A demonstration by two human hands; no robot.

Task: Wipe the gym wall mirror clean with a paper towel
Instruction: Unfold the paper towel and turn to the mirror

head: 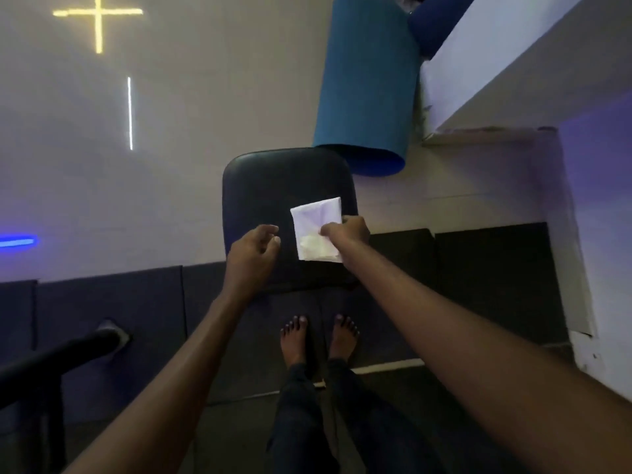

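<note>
Presently, head view looks steeply down: the person stands barefoot on dark floor mats, both arms extended over a dark padded seat [273,186] that butts against the pale wall. Right hand [345,230] pinches a folded white paper towel [316,227] by its right edge, fingers curled round it, so the sheet hangs flat just above the seat pad; whether it touches the pad cannot be told. Left hand [254,251] is beside the towel, apart from it, fingers loosely curled and holding nothing, probably ready to help refold or steady the sheet. A rolled blue mat [366,83] leans in the corner beside a white ledge [513,63]. The pale surface ahead carries bright light streaks [98,15], possibly reflections; whether it is the mirror cannot be told. Judgement: the towel is in hand but no wiping contact is made yet.
</note>
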